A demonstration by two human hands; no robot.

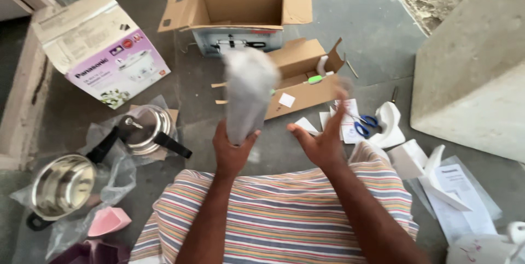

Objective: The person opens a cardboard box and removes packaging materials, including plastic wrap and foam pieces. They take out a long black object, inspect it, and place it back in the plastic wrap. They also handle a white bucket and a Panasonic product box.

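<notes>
My left hand (232,149) grips the lower end of a blurred grey-white bag or wrapper (249,92) that stands up in front of me. Just to its right, my right hand (322,138) is held up with the fingers spread and nothing in it. Both forearms reach out over a striped cloth (273,215) on my lap. Motion blur hides what the wrapper contains.
An open cardboard box (240,1) lies ahead, with flattened cardboard (303,78) below it. A printed appliance box (104,45) sits at the left. A steel pot (63,185) and lid (143,127) rest on plastic. Blue scissors (363,124), papers (459,198) and a concrete block (476,62) are at the right.
</notes>
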